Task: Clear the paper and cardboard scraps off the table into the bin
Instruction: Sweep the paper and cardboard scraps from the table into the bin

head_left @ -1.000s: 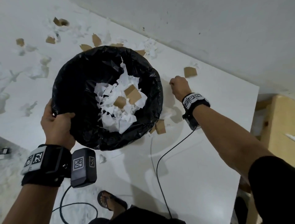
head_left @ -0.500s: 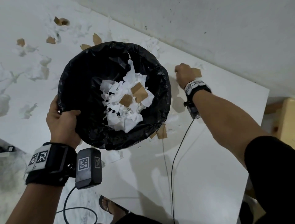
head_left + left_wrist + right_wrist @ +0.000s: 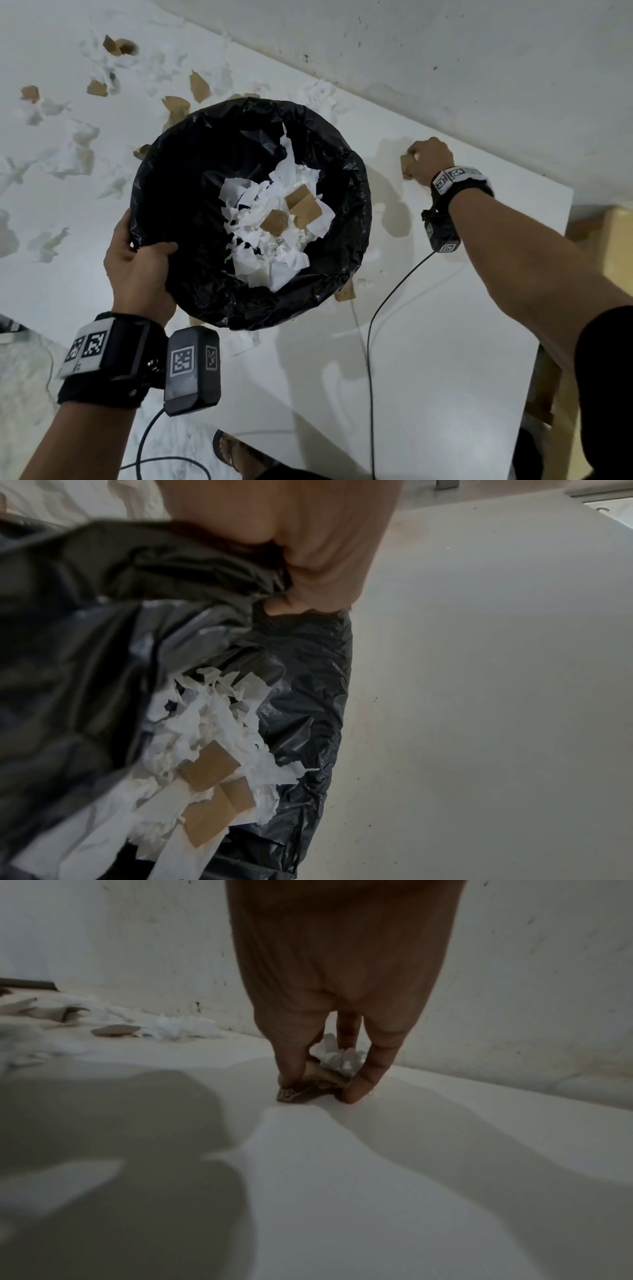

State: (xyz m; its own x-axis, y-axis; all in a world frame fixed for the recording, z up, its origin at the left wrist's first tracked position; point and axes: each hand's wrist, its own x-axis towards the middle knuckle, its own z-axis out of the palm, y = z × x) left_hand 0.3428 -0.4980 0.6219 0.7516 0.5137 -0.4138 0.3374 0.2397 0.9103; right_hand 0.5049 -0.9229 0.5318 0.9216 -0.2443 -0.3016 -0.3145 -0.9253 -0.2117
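My left hand (image 3: 137, 263) grips the rim of a round bin lined with a black bag (image 3: 191, 178), held over the white table (image 3: 428, 342). White paper shreds (image 3: 260, 260) and brown cardboard bits (image 3: 301, 205) lie inside the bin, and the left wrist view shows the paper shreds (image 3: 192, 739) there too. My right hand (image 3: 428, 161) is at the table's far edge by the wall, fingers curled down. In the right wrist view the right hand (image 3: 318, 1091) pinches a cardboard scrap (image 3: 308, 1088) against the table, with white paper (image 3: 335, 1056) bunched behind it.
Several cardboard pieces (image 3: 198, 85) and torn paper scraps (image 3: 72, 154) litter the table's left and far side. Another cardboard bit (image 3: 346, 293) lies by the bin's right rim. A black cable (image 3: 370, 342) crosses the table. The wall (image 3: 445, 68) runs behind. A wooden piece (image 3: 609, 246) stands right.
My right hand has reached farther toward the wall and closed on the cardboard scrap there. The bin has shifted slightly right with my left hand.
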